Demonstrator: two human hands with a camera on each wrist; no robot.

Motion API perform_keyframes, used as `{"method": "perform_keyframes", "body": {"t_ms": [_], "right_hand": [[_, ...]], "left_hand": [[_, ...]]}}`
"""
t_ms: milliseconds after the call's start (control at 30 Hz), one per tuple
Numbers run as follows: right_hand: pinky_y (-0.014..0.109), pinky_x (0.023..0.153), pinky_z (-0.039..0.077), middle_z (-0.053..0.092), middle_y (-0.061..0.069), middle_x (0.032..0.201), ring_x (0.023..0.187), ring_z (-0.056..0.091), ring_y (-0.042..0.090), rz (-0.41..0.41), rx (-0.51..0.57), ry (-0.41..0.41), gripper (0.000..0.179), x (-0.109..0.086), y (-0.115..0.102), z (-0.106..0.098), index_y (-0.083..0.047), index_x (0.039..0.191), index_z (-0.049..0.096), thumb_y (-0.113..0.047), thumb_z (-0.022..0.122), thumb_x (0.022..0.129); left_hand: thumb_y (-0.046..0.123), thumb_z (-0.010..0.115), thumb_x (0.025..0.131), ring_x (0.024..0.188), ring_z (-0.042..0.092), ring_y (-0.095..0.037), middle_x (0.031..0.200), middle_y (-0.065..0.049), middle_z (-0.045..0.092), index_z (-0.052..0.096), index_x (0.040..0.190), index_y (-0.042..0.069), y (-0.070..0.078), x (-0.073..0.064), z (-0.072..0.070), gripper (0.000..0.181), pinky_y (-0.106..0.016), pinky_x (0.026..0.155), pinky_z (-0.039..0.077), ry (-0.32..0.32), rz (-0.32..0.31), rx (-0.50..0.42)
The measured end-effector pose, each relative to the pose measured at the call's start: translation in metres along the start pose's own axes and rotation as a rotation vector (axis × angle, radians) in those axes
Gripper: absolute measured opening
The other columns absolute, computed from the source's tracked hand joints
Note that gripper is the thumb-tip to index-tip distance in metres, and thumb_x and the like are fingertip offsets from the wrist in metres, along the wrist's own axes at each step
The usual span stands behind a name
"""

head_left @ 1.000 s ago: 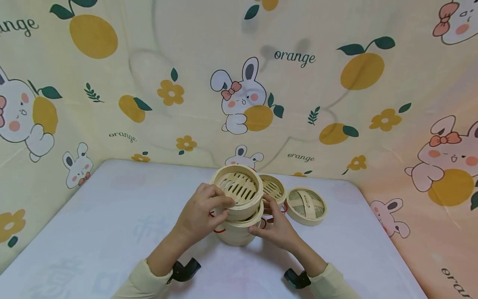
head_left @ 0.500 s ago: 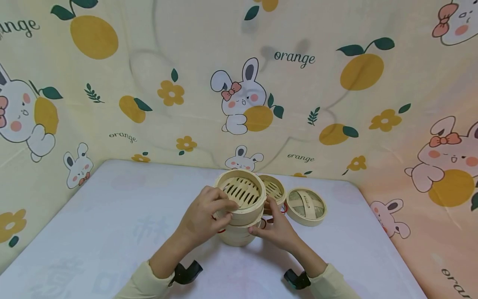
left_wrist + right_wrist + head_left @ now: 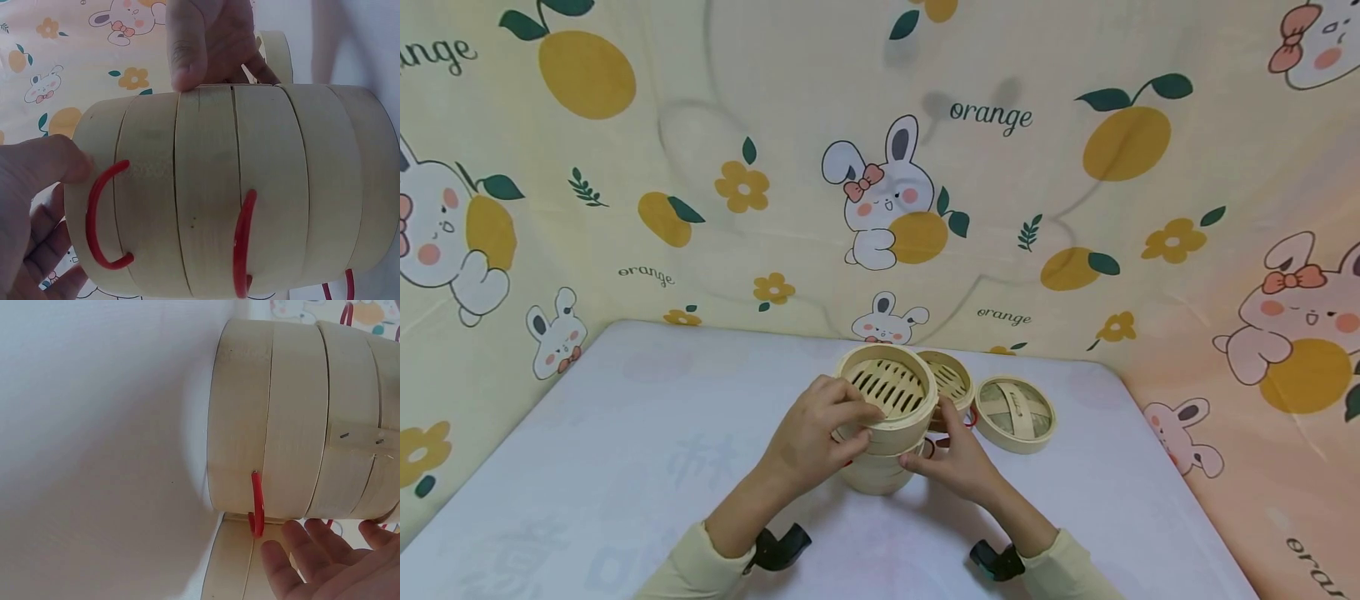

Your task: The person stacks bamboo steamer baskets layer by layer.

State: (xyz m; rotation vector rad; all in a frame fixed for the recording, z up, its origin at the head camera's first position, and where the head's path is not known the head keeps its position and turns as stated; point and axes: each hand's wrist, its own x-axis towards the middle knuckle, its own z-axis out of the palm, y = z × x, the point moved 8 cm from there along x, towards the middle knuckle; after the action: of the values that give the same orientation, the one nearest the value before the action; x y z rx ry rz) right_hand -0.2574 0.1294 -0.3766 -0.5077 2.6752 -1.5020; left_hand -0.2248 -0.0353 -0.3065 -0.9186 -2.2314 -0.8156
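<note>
A round bamboo steamer basket [image 3: 904, 437] with a slotted base sits on top of a stack of bamboo steamer baskets [image 3: 878, 479]. My left hand [image 3: 816, 427] grips the top basket at its left rim, thumb outside and fingers over the edge. In the left wrist view the tiers line up closely, with red handles [image 3: 92, 215] on their sides. My right hand [image 3: 958, 462] holds the stack's right side around the middle, thumb in front and fingers farther back. In the right wrist view its fingertips [image 3: 294, 534] meet the bamboo wall. The far side of the stack is hidden.
Behind the stack to the right stands another slotted steamer basket [image 3: 951, 375], partly covered. A woven bamboo lid [image 3: 1017, 414] with a strap handle lies beside it. A white cloth-covered table [image 3: 700, 450] meets a printed backdrop [image 3: 775, 100] at its back edge.
The top basket, tilted and offset to the left earlier, has come down and right with my left hand and now sits level on the stack. My right hand stays put.
</note>
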Motion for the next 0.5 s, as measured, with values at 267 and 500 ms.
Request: {"method": "perform_keyframes", "body": {"t_ms": [267,500], "right_hand": [[0.049,0.086,0.04,0.052,0.01,0.113,0.107,0.048,0.027,0.016,0.022,0.003,0.085,-0.0013,0.0025,0.0005,-0.019,0.134,0.026,-0.024,0.076,0.065],[0.049,0.086,0.039,0.052,0.01,0.114,0.107,0.049,0.025,-0.008,0.023,0.004,0.087,-0.0012,0.0003,0.0008,-0.017,0.137,0.023,-0.022,0.075,0.067]], "left_hand": [[0.017,0.065,0.07,0.081,0.043,-0.008,0.082,0.011,0.051,0.067,0.088,0.025,-0.0005,-0.0002,0.002,0.02,-0.022,0.07,0.038,-0.005,-0.002,-0.008],[0.017,0.065,0.07,0.082,0.045,-0.008,0.083,0.012,0.053,0.067,0.088,0.025,0.0005,0.0004,0.0009,0.021,-0.022,0.071,0.038,-0.007,0.013,-0.004]]}}
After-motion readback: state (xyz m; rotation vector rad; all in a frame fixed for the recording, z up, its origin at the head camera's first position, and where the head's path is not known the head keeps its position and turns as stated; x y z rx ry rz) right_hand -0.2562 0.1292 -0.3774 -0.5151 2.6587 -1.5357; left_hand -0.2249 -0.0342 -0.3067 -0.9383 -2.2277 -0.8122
